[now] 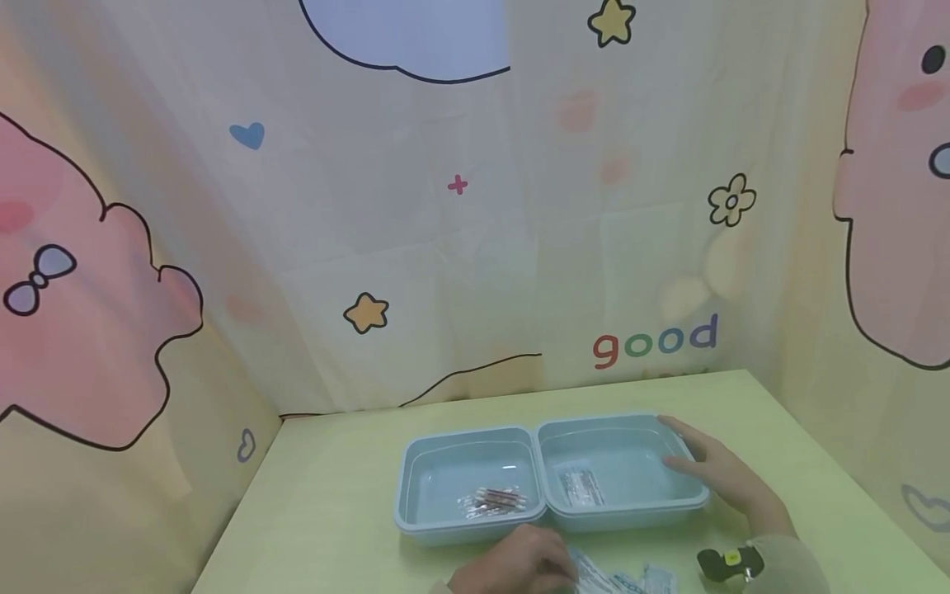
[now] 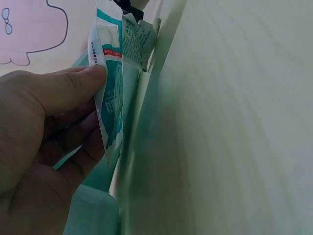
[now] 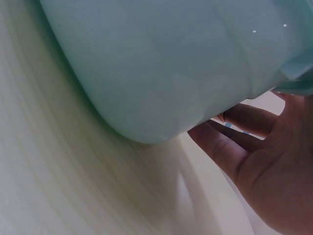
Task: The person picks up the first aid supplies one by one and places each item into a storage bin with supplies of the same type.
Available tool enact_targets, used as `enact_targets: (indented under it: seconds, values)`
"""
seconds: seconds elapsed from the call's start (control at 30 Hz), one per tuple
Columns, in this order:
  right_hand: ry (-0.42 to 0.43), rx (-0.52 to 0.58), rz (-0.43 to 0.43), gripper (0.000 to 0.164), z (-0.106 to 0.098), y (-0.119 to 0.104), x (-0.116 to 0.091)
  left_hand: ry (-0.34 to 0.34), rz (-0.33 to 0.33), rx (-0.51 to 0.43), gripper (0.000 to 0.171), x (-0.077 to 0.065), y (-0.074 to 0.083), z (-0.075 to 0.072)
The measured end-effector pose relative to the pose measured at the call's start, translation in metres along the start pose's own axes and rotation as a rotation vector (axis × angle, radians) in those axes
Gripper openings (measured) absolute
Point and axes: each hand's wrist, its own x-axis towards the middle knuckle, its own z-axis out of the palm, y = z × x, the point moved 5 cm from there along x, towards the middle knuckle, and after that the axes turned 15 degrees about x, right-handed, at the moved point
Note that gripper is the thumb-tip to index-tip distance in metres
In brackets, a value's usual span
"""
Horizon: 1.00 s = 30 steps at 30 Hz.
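Note:
My left hand (image 1: pixel 515 563) is at the near side of two light-blue plastic trays. Between thumb and fingers it pinches a slim white-and-teal packet (image 2: pixel 112 88) with a red band. My right hand (image 1: pixel 723 470) holds the right tray (image 1: pixel 623 518) by its right end, thumb over the rim; in the right wrist view other fingers (image 3: pixel 220 147) touch the outer wall. That tray contains a clear packet (image 1: pixel 581 487). In the left tray (image 1: pixel 445 536) lies a clear-wrapped bundle of thin sticks (image 1: pixel 496 500) with reddish-brown middles.
More white-and-teal packets (image 1: pixel 659 579) lie on the pale green-yellow table (image 1: pixel 319 495) before the right tray. The trays stand side by side, rims touching. A printed cloth (image 1: pixel 460 272) hangs behind and on both sides. A black strap device (image 1: pixel 731 564) sits on the right wrist.

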Motion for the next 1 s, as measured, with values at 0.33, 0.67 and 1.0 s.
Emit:
enact_targets:
  seconds: [0.33,0.67,1.0]
  values:
    - [-0.009,0.015,0.008,0.073,0.001,-0.003,0.000,0.038,0.028,0.056,0.009,0.000,0.002,-0.005]
    - [-0.004,0.005,0.035,0.073,0.000,0.000,0.002,0.061,0.065,0.061,0.009,0.002,0.006,-0.011]
    - [-0.003,-0.004,0.027,0.073,-0.001,0.001,0.002,0.052,0.073,0.044,0.010,0.004,0.008,-0.012]
